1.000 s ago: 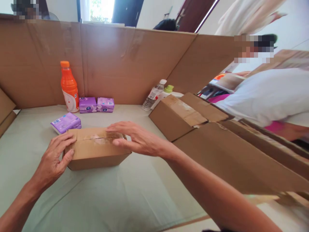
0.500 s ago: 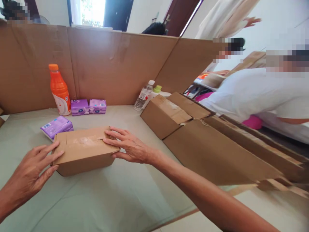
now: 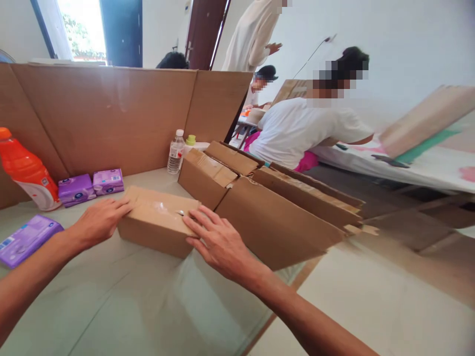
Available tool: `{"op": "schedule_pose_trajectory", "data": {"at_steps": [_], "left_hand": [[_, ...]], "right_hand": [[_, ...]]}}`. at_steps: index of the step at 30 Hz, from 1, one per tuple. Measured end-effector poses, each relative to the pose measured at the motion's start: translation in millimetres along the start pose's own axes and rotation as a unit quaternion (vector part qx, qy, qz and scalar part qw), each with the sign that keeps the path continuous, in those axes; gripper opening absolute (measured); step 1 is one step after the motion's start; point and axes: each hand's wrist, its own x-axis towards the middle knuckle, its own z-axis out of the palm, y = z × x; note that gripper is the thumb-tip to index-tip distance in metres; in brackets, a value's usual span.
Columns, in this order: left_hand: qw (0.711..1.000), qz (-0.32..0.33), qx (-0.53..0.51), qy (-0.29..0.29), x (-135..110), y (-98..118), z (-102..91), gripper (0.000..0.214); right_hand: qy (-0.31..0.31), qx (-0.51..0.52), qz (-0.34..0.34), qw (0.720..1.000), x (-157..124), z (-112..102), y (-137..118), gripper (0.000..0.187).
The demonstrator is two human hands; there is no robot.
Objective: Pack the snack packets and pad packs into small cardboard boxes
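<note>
A small closed cardboard box [image 3: 156, 225], with clear tape along its top seam, is between my two hands on the pale green tabletop. My left hand [image 3: 100, 220] grips its left end, fingers close together at the top edge. At the opposite end, my right hand [image 3: 218, 240] has its fingers on the top corner and its thumb lower on the side. A purple tissue pack [image 3: 31, 240] lies by my left forearm. Two more, a left pack [image 3: 76, 190] and a right pack [image 3: 107, 182], sit behind the box.
An orange bottle [image 3: 27, 170] stands far left. A clear water bottle [image 3: 175, 153] and a green-capped white bottle [image 3: 191, 143] stand before the cardboard wall [image 3: 122, 113]. Larger cardboard boxes [image 3: 274, 222] line the right edge. A person in white [image 3: 300, 131] sits beyond them.
The small box has moved right with my hands, away from the tissue packs and closer to the larger boxes. My left hand's fingers have drawn together. The view has turned right.
</note>
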Motion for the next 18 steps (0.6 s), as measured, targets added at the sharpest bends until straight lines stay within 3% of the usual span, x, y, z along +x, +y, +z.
{"op": "schedule_pose_trajectory", "data": {"at_steps": [4,8,12,18], "left_hand": [[0.999,0.024,-0.035,-0.027,121,-3,5.5,0.041],[0.997,0.033,-0.070,-0.030,194,-6,17.0,0.044],[0.994,0.028,-0.103,-0.016,217,-3,29.0,0.045],[0.986,-0.025,-0.166,0.020,206,16,43.4,0.047]], "right_hand": [[-0.006,-0.090,0.117,0.989,12,17,37,0.036],[-0.013,-0.133,0.165,0.977,29,32,60,0.038],[0.001,-0.148,0.159,0.976,29,40,65,0.044],[0.002,-0.135,0.140,0.981,21,39,61,0.045]]}}
